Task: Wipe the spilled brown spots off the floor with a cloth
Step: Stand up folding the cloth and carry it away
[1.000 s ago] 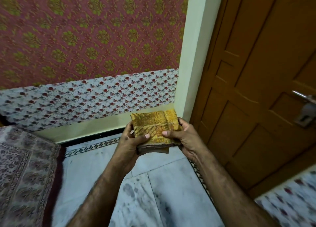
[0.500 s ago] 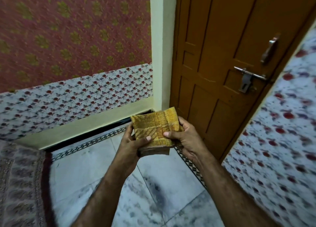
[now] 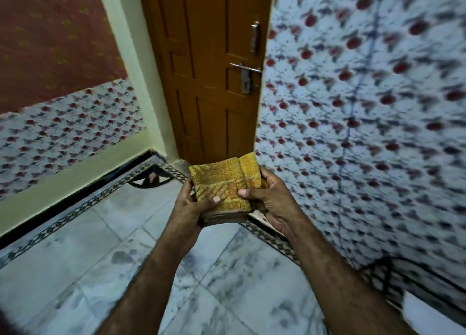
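Observation:
A folded yellow cloth [image 3: 223, 180] with a brownish underside is held up in front of me, above the floor. My left hand [image 3: 193, 208] grips its left and lower edge, thumb laid on top. My right hand [image 3: 271, 198] grips its right edge, thumb also on top. The white marble floor [image 3: 100, 259] below shows grey smudges; no clear brown spots can be made out in this blurred view.
A closed brown wooden door [image 3: 211, 69] with a metal handle [image 3: 245, 68] stands straight ahead in the corner. Floral-tiled walls [image 3: 365, 132] rise on the right and lower left. A patterned border strip [image 3: 83, 206] runs along the floor's edges.
The view has swung to the right: the door now stands in the centre and the right tiled wall fills the right side. Both hands keep the same hold on the cloth.

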Demonstrator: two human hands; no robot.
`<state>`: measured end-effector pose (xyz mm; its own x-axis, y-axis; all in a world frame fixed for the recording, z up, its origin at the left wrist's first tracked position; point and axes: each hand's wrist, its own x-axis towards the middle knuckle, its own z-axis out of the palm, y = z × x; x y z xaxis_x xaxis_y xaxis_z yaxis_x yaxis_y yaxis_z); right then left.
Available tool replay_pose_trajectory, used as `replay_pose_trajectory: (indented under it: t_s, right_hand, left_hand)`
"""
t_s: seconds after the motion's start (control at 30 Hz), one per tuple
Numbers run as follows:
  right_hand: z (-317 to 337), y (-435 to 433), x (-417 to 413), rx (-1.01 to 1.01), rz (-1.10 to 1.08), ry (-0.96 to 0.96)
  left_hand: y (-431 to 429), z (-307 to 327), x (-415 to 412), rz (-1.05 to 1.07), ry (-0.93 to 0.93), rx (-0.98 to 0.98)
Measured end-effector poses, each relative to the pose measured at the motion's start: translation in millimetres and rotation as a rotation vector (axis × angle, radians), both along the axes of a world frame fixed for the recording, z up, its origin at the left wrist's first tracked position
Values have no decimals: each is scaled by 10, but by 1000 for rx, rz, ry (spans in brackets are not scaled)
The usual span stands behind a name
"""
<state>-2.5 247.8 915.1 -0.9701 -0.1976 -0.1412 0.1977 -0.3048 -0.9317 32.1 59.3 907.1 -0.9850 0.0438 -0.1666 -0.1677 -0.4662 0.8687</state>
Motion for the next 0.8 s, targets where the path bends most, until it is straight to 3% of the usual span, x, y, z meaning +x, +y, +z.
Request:
replay_pose_trajectory:
  t_s: [0.5, 0.8]
  right_hand:
    - [-257, 2916, 1533, 5, -474, -83]
    - [-543, 4710, 2563, 18, -618, -148]
  left_hand:
    - [2956, -302, 655, -401, -66, -14]
    - [4827, -672, 1404, -543, -119, -3]
